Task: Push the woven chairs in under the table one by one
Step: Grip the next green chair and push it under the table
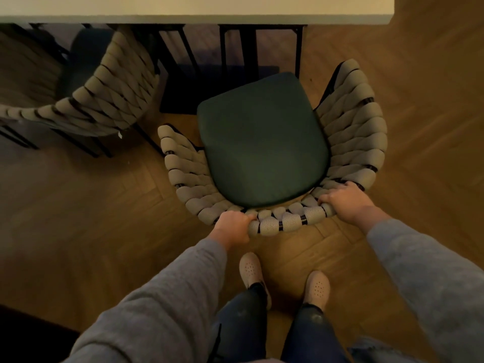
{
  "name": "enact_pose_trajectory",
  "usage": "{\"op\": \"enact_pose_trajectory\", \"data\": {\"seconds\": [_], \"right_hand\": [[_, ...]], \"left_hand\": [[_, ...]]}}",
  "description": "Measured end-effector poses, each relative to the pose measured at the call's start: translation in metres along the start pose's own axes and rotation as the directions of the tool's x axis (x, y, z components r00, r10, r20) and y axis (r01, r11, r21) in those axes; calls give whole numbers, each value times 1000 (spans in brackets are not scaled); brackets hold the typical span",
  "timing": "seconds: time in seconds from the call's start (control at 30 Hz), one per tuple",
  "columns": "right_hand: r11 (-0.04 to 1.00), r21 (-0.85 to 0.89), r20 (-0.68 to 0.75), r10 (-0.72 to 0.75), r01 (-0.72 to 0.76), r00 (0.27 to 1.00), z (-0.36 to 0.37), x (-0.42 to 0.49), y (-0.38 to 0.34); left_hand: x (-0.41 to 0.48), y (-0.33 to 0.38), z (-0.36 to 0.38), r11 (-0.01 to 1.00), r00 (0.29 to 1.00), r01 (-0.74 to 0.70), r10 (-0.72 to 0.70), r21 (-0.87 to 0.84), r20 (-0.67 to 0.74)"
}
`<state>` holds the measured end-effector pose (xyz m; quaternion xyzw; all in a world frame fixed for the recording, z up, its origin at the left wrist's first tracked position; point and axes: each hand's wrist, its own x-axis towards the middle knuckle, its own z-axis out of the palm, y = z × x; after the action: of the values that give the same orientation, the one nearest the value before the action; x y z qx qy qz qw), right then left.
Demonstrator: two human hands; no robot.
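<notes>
A woven chair with a dark green seat cushion stands directly below me, its open front facing the white table at the top. The whole seat is out from under the tabletop. My left hand grips the top of the woven backrest at its left part. My right hand grips the same backrest rim further right. A second woven chair stands to the left, its seat partly under the table.
Black table legs and a dark base plate stand on the floor just ahead of the cushion. The floor is wooden herringbone parquet. My two feet in light perforated shoes stand just behind the chair.
</notes>
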<state>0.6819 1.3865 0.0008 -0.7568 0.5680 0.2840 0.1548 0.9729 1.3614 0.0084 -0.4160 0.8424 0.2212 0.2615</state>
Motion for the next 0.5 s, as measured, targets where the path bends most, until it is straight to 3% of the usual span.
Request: {"op": "enact_pose_trajectory", "data": {"seconds": [0.3,0.5], "right_hand": [[1000,11,-50,24,-24,998,-48,63,-29],[1000,0,-5,8,-8,1000,-67,90,-38]], "left_hand": [[20,-82,-31,999,999,37,-37,30,7],[32,-114,-51,996,996,52,-57,67,71]]}}
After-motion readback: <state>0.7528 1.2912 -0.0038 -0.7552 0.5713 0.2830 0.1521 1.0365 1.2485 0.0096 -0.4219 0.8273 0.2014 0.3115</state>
